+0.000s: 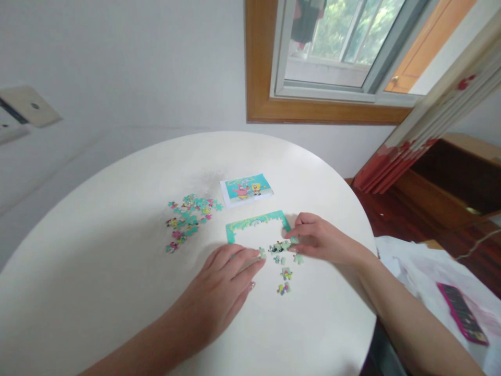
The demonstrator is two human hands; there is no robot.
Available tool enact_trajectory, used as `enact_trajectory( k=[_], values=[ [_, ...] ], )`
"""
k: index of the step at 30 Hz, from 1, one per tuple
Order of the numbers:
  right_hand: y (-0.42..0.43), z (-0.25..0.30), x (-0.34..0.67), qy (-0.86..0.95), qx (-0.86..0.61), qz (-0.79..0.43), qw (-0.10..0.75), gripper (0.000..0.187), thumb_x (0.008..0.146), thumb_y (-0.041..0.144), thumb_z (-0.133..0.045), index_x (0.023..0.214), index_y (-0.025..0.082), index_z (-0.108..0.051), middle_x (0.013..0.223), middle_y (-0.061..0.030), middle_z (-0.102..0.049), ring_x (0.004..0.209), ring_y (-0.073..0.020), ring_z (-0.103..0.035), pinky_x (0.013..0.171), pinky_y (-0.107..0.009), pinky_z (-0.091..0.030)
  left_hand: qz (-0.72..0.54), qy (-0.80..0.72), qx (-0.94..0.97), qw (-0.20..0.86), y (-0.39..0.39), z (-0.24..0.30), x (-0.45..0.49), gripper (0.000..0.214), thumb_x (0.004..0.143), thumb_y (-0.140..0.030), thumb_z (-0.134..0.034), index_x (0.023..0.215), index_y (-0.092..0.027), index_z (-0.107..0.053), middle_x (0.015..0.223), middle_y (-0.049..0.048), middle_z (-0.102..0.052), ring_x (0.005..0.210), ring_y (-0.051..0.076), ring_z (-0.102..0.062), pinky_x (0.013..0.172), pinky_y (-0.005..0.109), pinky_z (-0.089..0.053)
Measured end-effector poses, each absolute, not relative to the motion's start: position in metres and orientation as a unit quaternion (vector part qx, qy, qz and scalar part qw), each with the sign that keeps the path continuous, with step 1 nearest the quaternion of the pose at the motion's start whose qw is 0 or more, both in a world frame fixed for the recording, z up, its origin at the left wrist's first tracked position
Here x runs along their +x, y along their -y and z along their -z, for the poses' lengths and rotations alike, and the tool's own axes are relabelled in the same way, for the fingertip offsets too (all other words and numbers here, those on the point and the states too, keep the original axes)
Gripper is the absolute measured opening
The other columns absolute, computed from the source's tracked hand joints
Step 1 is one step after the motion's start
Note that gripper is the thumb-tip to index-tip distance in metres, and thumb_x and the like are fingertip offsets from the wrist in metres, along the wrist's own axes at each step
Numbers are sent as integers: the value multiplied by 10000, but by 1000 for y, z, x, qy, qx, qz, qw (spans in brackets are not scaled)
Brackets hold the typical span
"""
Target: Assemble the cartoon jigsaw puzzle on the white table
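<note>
A partly joined jigsaw puzzle lies on the white table, its teal border forming a top edge and upper corners. My left hand lies palm down with outstretched fingers, the tips touching a pale green puzzle piece and covering the frame's lower left. At the right side, my right hand has thumb and forefinger on the end of a short strip of joined puzzle pieces. Several loose pieces, among them a yellow one, lie just below the strip.
A heap of loose puzzle pieces spreads over the table at left. Behind the puzzle lies a picture box or card with cartoon figures. A pink-edged phone rests on white cloth at right. Wall and window stand behind.
</note>
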State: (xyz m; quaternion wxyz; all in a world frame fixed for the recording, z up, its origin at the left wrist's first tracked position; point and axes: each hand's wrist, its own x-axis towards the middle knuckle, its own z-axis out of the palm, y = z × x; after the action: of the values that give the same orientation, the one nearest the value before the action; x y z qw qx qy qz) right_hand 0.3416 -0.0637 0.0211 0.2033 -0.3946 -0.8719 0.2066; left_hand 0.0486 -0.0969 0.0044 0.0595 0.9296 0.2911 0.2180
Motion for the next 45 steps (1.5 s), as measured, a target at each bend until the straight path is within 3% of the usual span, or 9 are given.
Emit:
enact_trajectory(
  k=[17,45],
  values=[
    [64,-22,341,871,-393,-222,194,232,893,311,-636,1089,209,-712,939,-66,-581,849,-168,-559,778,-306,-489,-202,-305,926,90,97,-8,46,293,941,-167,-483,1187,-241,-622,1264,63,-586,1200,245,-450,1055,424,-360],
    [64,-22,341,874,-392,-215,190,225,894,275,-634,1090,195,-709,932,-71,-600,839,-168,-569,784,-314,-492,-212,-298,925,99,96,-11,46,278,949,-186,-487,1182,-233,-631,1262,61,-587,1199,237,-450,1049,412,-355]
  ],
)
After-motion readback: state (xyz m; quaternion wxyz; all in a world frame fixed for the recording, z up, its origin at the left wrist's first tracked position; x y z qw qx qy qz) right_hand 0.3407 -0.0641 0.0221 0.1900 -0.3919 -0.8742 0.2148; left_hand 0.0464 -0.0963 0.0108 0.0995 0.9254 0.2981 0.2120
